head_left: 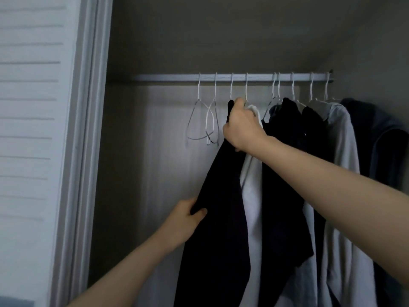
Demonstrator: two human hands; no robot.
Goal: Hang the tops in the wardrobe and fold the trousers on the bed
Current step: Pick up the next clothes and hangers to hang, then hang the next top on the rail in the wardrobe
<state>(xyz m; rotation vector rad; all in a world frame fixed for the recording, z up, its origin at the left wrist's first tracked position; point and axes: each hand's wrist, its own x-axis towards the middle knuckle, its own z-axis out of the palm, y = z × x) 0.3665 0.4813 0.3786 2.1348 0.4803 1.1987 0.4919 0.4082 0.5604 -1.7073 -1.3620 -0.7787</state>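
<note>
- Dim wardrobe (pixel 221 41) interior, white rail (pixel 232 76) across the top; louvred door (pixel 33 129) stands at left.
- Two bare hangers (pixel 203 120) on the rail's left part, nothing on them.
- Right of centre the rail carries hung clothes: white top (pixel 252 196), dark tops (pixel 285 173), grey top (pixel 343 151), dark blue one (pixel 380 140) at far right.
- Dark top (pixel 219 218) hangs leftmost of the clothes, just beside the white top, below the rail, on a hanger hooked to the rail.
- Right hand (pixel 241 127) is up at the dark top's shoulder, fingers curled round its upper edge; cloth shows above the knuckles and drops from under the palm. Can't tell if the fingers also hold the hanger wire.
- Left hand (pixel 188 220) is lower down at the dark top's left edge, thumb on the front of the cloth, fingers behind it: pinching the fabric.
- The dark top hangs stretched between the two hands, lower hem out of view.
</note>
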